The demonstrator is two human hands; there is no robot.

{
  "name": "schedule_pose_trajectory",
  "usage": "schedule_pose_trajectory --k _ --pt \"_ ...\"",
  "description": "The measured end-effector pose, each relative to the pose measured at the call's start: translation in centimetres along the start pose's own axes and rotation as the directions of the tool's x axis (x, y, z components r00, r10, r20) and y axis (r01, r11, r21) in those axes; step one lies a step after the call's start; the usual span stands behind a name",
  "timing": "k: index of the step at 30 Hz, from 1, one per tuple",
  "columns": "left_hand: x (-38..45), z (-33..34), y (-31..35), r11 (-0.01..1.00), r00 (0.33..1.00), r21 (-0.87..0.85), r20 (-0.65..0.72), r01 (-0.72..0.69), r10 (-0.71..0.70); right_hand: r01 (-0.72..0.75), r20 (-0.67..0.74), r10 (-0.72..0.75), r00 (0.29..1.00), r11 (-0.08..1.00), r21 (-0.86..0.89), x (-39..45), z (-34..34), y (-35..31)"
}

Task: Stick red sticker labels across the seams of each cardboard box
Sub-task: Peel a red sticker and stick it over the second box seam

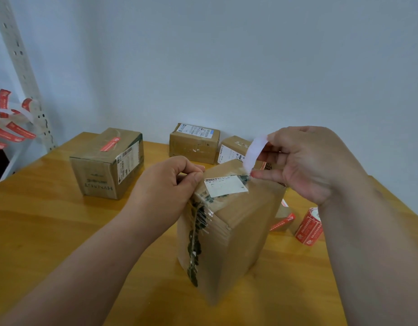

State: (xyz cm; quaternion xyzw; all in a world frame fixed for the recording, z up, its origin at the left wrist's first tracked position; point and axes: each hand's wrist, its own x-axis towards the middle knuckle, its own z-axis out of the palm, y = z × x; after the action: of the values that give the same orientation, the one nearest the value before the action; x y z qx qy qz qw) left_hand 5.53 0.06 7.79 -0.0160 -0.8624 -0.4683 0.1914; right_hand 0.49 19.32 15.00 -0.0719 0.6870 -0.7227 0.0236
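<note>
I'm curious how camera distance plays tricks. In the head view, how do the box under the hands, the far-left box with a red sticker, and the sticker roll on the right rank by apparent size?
1. Box under the hands, though it is nearest.
2. Far-left box.
3. Sticker roll, plainly smallest.

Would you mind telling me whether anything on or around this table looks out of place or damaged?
Yes: the nearest cardboard box looks worn, with clear tape wrinkled and lifting along its front corner. At the far left, used label backing strips hang in a loose tangle by the shelf upright.
</note>
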Motion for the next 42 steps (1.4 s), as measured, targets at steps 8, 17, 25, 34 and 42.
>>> schedule_pose_trajectory --k 8,17,25,34,42 --pt "-0.2 -0.5 0.7 0.998 0.999 0.057 0.021 0.036 -0.037 0.054 -0.143 -0.022 0.990 0.973 0.224 0.9 -1.8 1.1" --pt "-0.6 -1.0 4.4 0.852 0.931 0.523 0.308 0.004 -0.193 0.129 -0.301 0.033 0.953 0.855 0.502 0.9 -1.5 4.2" --pt "0.1 -1.8 3.6 0.855 0.896 0.516 0.356 0.047 -0.265 0.132 -0.328 0.053 0.943 0.846 0.517 0.5 -0.9 4.2" --pt "-0.6 -1.6 1.4 0.959 0.891 0.278 0.447 -0.051 -0.082 0.171 -0.420 0.079 0.904 0.834 0.524 0.2 -1.7 4.9" --pt "-4.7 1.5 -3.9 0.938 0.932 -0.319 0.363 0.137 -0.013 0.163 -0.450 0.114 0.886 0.832 0.531 0.0 -1.3 5.3"
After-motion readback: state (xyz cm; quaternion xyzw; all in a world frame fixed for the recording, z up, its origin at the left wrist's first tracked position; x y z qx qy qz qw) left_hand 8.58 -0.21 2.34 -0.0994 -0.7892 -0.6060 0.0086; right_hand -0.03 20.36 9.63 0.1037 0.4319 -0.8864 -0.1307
